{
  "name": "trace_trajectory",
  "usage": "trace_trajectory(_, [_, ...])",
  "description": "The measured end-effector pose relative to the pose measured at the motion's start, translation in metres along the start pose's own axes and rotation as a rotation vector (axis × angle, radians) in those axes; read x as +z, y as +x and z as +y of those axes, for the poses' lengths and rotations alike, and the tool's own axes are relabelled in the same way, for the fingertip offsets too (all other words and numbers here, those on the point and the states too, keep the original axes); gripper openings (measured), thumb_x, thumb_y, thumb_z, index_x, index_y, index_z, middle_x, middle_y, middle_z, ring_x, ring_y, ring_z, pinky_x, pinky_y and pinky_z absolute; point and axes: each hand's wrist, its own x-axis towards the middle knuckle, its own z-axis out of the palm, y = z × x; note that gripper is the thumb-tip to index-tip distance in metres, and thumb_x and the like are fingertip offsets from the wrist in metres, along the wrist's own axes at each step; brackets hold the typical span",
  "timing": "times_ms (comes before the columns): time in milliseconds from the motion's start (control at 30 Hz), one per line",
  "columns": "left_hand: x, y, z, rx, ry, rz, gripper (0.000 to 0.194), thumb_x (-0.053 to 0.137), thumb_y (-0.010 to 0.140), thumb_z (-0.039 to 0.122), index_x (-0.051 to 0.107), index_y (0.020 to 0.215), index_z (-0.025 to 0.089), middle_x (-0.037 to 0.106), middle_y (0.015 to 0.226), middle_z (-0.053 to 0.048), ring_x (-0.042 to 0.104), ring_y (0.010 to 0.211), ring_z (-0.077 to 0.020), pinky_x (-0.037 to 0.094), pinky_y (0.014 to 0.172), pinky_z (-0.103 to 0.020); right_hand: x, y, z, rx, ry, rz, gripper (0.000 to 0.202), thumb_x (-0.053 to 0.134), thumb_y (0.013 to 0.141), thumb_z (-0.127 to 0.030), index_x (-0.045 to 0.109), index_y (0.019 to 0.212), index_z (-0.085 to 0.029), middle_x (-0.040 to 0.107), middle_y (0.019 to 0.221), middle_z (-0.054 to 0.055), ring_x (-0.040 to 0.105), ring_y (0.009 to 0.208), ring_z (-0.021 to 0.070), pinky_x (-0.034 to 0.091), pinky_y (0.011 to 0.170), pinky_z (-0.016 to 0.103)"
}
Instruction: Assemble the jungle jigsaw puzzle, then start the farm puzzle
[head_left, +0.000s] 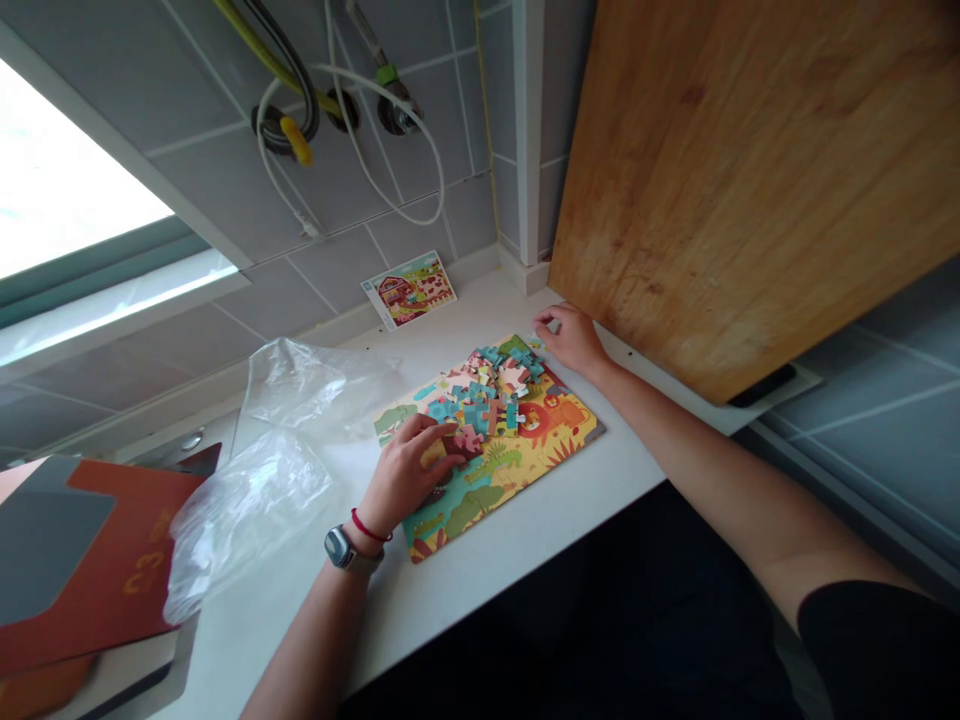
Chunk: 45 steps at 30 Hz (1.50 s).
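Note:
A colourful animal-picture board lies on the white counter. Loose puzzle pieces, mostly blue, pink and brown, are heaped on its upper part. My left hand rests over the board's left side, fingers bent and apart, thumb and fingertips near a pink piece at the edge of the heap. Beyond the right end of the board is my right hand, its fingers curled near the board's top corner; whether anything small is between the fingertips is too small to tell.
A farm picture card leans by the tiled wall. Clear plastic bags lie left of the board, beside an orange and grey box. A large wooden board stands at right. Cables hang above.

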Motion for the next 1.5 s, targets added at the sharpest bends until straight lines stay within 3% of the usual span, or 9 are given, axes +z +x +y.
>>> trace_trajectory(267, [-0.023,-0.002,-0.017,-0.079,0.061,-0.13,0.021,0.069,0.098,0.045,0.076,0.101,0.025,0.073,0.098,-0.005,0.066,0.091,-0.0223,0.053,0.085,-0.037,-0.005,-0.026,-0.046,-0.168,0.267,-0.37,0.023,0.071,0.09,-0.041,0.079,0.095,-0.019,0.072,0.075,0.001,0.055,0.06,0.0142,0.044,0.062,0.027])
trace_trajectory(467, [-0.028,0.0,-0.013,-0.031,0.077,-0.174,0.034,0.067,0.099,0.05,0.074,0.083,0.021,0.07,0.085,-0.006,0.062,0.084,-0.021,0.049,0.079,-0.034,-0.006,-0.039,-0.067,-0.449,0.15,-0.661,0.035,0.083,0.084,-0.045,0.077,0.107,-0.02,0.072,0.1,0.006,0.064,0.078,0.0173,0.049,0.076,0.03])
trace_trajectory(600, [-0.031,0.001,-0.007,0.024,0.036,-0.204,0.047,0.052,0.108,0.046,0.068,0.072,0.02,0.064,0.07,-0.003,0.057,0.074,-0.0177,0.046,0.076,-0.033,-0.006,-0.041,-0.069,-0.468,0.023,-0.774,0.046,0.091,0.076,-0.04,0.075,0.115,-0.022,0.07,0.115,0.009,0.068,0.1,0.0249,0.051,0.087,0.033])
trace_trajectory(700, [-0.032,0.001,-0.003,-0.033,-0.007,-0.165,0.051,0.044,0.111,0.042,0.065,0.071,0.019,0.06,0.069,-0.003,0.054,0.069,-0.0156,0.045,0.069,-0.03,-0.004,-0.042,-0.068,-0.447,-0.017,-0.811,0.048,0.092,0.075,-0.035,0.074,0.117,-0.021,0.071,0.112,0.008,0.067,0.098,0.0251,0.05,0.085,0.033])
trace_trajectory(933, [-0.032,-0.001,-0.005,-0.048,0.018,-0.123,0.029,0.061,0.103,0.048,0.075,0.101,0.022,0.071,0.098,-0.006,0.066,0.088,-0.0185,0.052,0.08,-0.032,-0.008,-0.041,-0.072,-0.311,0.229,-0.783,0.016,0.077,0.089,-0.033,0.08,0.093,-0.018,0.069,0.082,0.005,0.063,0.083,0.0201,0.049,0.081,0.033])
trace_trajectory(1233, [-0.027,-0.001,-0.004,0.005,0.082,-0.185,0.061,0.078,0.086,0.061,0.065,0.132,0.023,0.072,0.107,-0.009,0.067,0.1,-0.0276,0.055,0.09,-0.043,-0.001,-0.054,-0.076,0.182,0.709,-0.871,0.034,0.087,0.077,-0.047,0.073,0.09,-0.018,0.067,0.075,0.0,0.067,0.058,0.0143,0.057,0.056,0.028])
trace_trajectory(1333, [-0.03,-0.003,-0.008,-0.031,0.024,-0.189,0.072,0.081,0.085,0.057,0.057,0.144,0.024,0.072,0.114,-0.01,0.069,0.104,-0.0285,0.055,0.094,-0.045,0.008,-0.065,-0.085,0.141,0.754,-0.939,0.032,0.087,0.079,-0.045,0.073,0.089,-0.019,0.073,0.086,0.003,0.075,0.075,0.0186,0.064,0.072,0.033])
trace_trajectory(1433, [-0.033,-0.007,-0.008,-0.012,-0.049,-0.143,0.1,0.085,0.077,0.063,0.041,0.158,0.025,0.064,0.138,-0.015,0.065,0.122,-0.0335,0.053,0.105,-0.048,0.011,-0.072,-0.091,-0.091,0.687,-1.174,0.023,0.08,0.088,-0.041,0.078,0.096,-0.02,0.076,0.113,0.009,0.074,0.104,0.0224,0.062,0.086,0.034])
trace_trajectory(1500, [-0.031,-0.008,-0.006,0.031,-0.066,-0.107,0.106,0.085,0.074,0.068,0.038,0.16,0.025,0.057,0.147,-0.018,0.058,0.132,-0.0368,0.05,0.109,-0.05,0.01,-0.072,-0.091,-0.134,0.61,-1.202,0.022,0.073,0.093,-0.042,0.078,0.099,-0.021,0.076,0.112,0.009,0.075,0.092,0.0193,0.061,0.075,0.03])
